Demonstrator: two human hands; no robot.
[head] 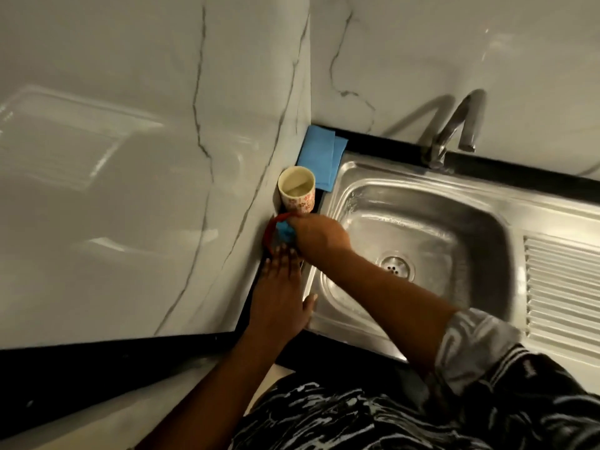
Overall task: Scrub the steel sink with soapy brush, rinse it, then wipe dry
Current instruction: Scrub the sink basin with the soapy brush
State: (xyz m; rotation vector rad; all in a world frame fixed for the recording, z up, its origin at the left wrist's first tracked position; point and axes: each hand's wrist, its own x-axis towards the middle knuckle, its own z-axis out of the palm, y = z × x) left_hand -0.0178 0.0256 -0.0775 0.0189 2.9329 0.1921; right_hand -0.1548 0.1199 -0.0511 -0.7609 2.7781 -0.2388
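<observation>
The steel sink [480, 222] fills the right half, its basin wet, with a drain [396, 267] at the bottom. My right hand [316, 235] reaches across the sink's left rim and grips a brush with a red loop handle and blue body [281, 229] on the dark counter strip. My left hand [280, 297] lies flat, fingers straight, on the counter just below the brush, thumb at the sink rim. A cup [297, 189] with pale liquid stands just beyond the brush. A folded blue cloth [319, 157] lies in the back corner.
A steel tap [449, 134] rises behind the basin. A ribbed draining board [561, 287] lies to the right. Marble walls meet in a corner close on the left, leaving only a narrow dark counter strip [259, 306] beside the sink.
</observation>
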